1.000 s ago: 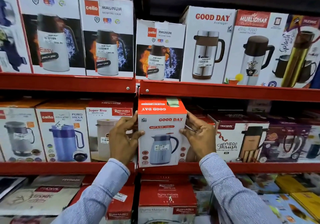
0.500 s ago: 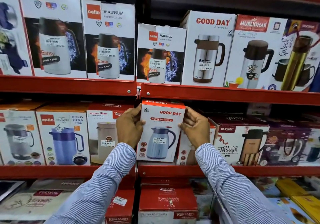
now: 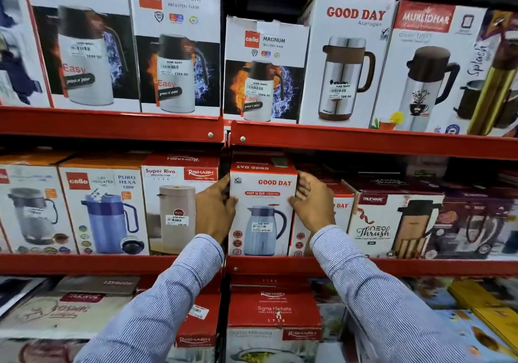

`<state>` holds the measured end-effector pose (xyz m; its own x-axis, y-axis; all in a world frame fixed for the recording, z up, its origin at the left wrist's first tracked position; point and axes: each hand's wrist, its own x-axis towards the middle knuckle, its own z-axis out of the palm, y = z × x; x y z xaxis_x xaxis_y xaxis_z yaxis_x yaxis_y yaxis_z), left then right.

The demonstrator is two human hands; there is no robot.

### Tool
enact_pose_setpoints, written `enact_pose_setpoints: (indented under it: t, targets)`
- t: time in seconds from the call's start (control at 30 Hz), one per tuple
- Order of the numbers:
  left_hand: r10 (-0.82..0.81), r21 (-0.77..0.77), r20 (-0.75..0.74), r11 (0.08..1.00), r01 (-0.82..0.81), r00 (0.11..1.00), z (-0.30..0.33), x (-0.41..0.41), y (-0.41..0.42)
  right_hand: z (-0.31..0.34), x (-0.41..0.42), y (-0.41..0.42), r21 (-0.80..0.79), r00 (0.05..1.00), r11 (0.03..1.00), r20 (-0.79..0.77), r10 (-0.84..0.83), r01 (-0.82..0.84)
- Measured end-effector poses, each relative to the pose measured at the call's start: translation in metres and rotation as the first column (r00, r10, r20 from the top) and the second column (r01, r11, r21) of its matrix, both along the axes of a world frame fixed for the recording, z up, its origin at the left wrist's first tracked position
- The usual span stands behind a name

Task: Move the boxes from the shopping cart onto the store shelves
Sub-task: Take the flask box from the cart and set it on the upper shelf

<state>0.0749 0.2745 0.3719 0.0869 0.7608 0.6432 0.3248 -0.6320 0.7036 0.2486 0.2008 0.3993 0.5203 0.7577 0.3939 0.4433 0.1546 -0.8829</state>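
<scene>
Both my left hand (image 3: 215,212) and right hand (image 3: 315,204) clasp the Good Day flask box (image 3: 262,211), nearly seated on the middle shelf (image 3: 420,267); cart unseen.

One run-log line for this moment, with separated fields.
left hand: holding | right hand: holding | Good Day box: upright, middle shelf | step: seating

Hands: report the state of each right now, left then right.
Left hand: closed on the left side of the Good Day box.
Right hand: fingers on the box's right edge, holding it.
</scene>
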Motion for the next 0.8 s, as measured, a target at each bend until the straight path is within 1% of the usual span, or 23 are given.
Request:
enact_pose_setpoints:
  t: [0.1,0.23,0.33,0.43,0.5,0.57,0.63,0.7,0.8]
  targets:
    - [0.019,0.044,-0.026,0.999,-0.018,0.999,-0.001,0.002,-0.001,0.007,-0.001,-0.001,-0.063,0.999,0.998,0.051,0.014,-0.01]
    - [-0.032,0.0,-0.025,0.999,0.032,0.999,-0.004,0.002,0.0,0.011,-0.003,-0.009,-0.084,0.983,0.996,0.174,0.058,-0.044]
    - [-0.074,-0.054,0.013,0.996,0.075,0.997,-0.011,-0.002,-0.01,0.004,0.0,-0.02,-0.019,0.97,0.999,0.239,0.049,-0.046]
    - [-0.07,-0.069,0.036,0.995,0.072,0.997,-0.034,-0.012,-0.03,-0.019,0.007,-0.039,0.096,0.974,0.995,0.229,0.001,-0.023]
    - [-0.073,-0.071,0.004,0.995,0.073,0.997,-0.062,-0.02,-0.047,-0.042,0.011,-0.059,0.16,0.973,0.987,0.222,-0.06,0.024]
    - [-0.074,-0.117,-0.033,0.991,0.07,0.997,-0.098,-0.028,-0.067,-0.073,0.014,-0.079,0.176,0.968,0.98,0.214,-0.131,0.094]
    - [-0.086,-0.208,-0.05,0.975,0.074,0.995,-0.135,-0.034,-0.087,-0.111,0.019,-0.095,0.136,0.971,0.98,0.17,-0.17,0.147]
    - [-0.132,-0.309,-0.074,0.945,0.103,0.989,-0.171,-0.039,-0.106,-0.151,0.025,-0.111,0.052,0.98,0.986,0.109,-0.164,0.159]
    - [-0.177,-0.409,-0.171,0.908,0.093,0.969,-0.228,-0.044,-0.135,-0.207,0.028,-0.139,-0.089,0.982,0.979,0.066,-0.18,0.185]
